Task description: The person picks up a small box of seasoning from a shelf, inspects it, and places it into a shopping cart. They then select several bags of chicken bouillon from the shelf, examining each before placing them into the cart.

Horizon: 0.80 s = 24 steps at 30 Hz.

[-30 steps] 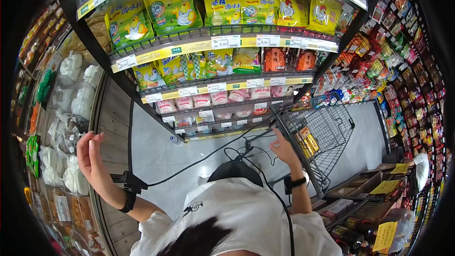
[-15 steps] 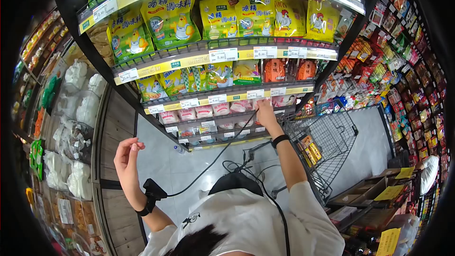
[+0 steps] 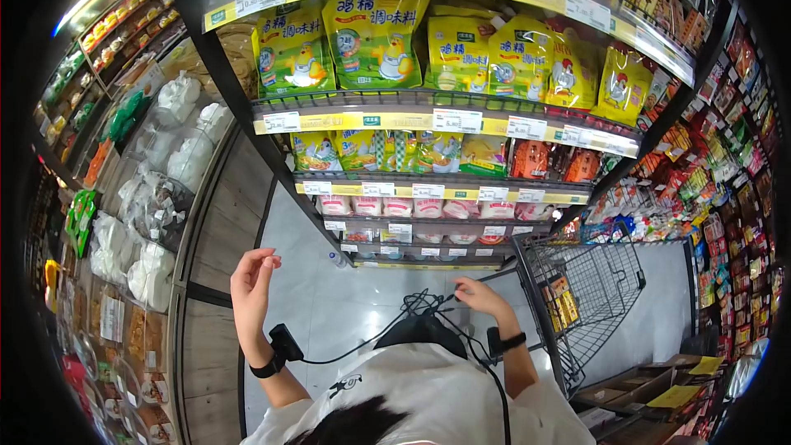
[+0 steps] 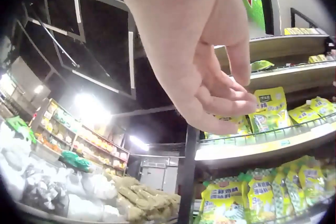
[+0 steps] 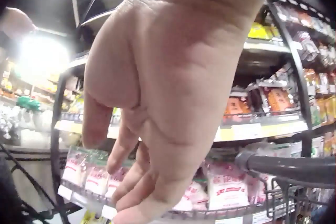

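Held out over the floor, my left hand point(image 3: 254, 284) has loosely bent fingers and nothing in them. In the left wrist view the same hand point(image 4: 194, 50) hangs in front of yellow-green seasoning bags point(image 4: 271, 109) on a shelf. My right hand point(image 3: 484, 297) is low in front of my body, near the shopping cart point(image 3: 589, 280). Its fingers hang relaxed and grip nothing, as the right wrist view of the hand point(image 5: 163, 77) shows. Behind those fingers stand pink-and-white bags point(image 5: 227, 187) on a lower shelf, apart from the hand in the head view.
The shelf unit point(image 3: 445, 122) fills the front, with seasoning bags above and orange packets point(image 3: 530, 158) lower. Yellow packs point(image 3: 563, 303) lie in the cart. Bagged white goods point(image 3: 156, 210) line the left counter. Black cables point(image 3: 424, 305) hang before my waist; cartons point(image 3: 634, 383) stand at right.
My right hand reached up to the pink-and-white bags half a second ago, then came back down toward my body, empty. My left hand has shifted rightward, and the head view has turned.
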Motion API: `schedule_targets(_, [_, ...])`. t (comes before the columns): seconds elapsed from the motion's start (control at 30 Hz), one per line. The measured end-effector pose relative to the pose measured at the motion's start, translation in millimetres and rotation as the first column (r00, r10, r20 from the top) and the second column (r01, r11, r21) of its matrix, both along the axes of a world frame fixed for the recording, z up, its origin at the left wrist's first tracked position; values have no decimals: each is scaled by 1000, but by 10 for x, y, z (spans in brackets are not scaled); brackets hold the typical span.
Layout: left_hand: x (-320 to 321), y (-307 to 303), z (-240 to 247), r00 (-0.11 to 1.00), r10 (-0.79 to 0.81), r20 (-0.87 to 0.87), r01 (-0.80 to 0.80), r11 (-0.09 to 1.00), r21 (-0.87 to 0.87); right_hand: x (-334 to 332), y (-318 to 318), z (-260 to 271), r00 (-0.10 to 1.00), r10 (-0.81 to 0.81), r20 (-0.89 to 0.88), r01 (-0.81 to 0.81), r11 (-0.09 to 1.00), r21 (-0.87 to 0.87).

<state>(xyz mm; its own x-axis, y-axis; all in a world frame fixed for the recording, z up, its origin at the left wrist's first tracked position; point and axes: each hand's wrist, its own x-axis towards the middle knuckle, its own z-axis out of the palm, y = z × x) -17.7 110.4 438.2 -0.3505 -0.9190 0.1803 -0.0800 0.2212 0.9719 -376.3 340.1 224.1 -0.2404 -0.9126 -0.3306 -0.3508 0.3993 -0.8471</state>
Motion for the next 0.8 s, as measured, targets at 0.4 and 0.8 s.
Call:
schedule_targets(0.4, [-1254,973,1510,39,-719,-694,635,554,-538,-485,532,301,884,-406,-231,345,901,-262])
schedule_targets(0.8, [-1597,1436,1755,66,-897,-437,205,441,-874,-807,52,728,962,-226,-156,179,947,-267])
